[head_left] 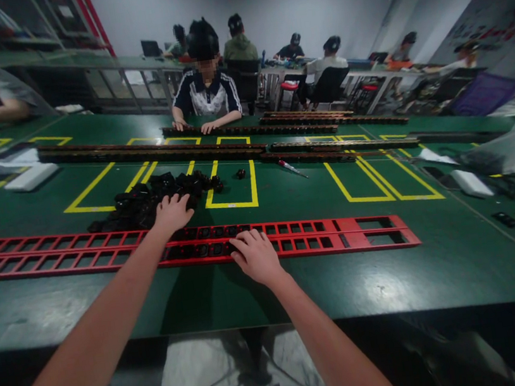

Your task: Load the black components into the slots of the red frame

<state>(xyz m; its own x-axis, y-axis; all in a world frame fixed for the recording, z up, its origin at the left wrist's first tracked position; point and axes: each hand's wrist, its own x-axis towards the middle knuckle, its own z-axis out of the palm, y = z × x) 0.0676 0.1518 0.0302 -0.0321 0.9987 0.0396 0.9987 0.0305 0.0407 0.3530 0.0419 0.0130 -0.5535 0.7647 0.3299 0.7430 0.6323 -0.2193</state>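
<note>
A long red frame [310,227] with two rows of rectangular openings lies across the table in front of me. Black power sockets [203,250] fill several openings near its middle. My right hand [258,258] rests on the frame at the right end of these sockets, palm down, with its fingers apart and bent; what lies under the fingertips is hidden. Just beyond the frame is a heap of loose black sockets [144,202]. At the heap's near right edge is my left hand [173,215], fingers slightly spread and touching or just above the pieces.
Long dark strips [146,150] lie across the green table [348,289] beyond the heap, near a red-and-white screwdriver-like tool [292,169] and one loose black piece [241,173]. A co-worker [207,91] handles strips opposite. A white block [471,183] and clear plastic [509,141] lie right.
</note>
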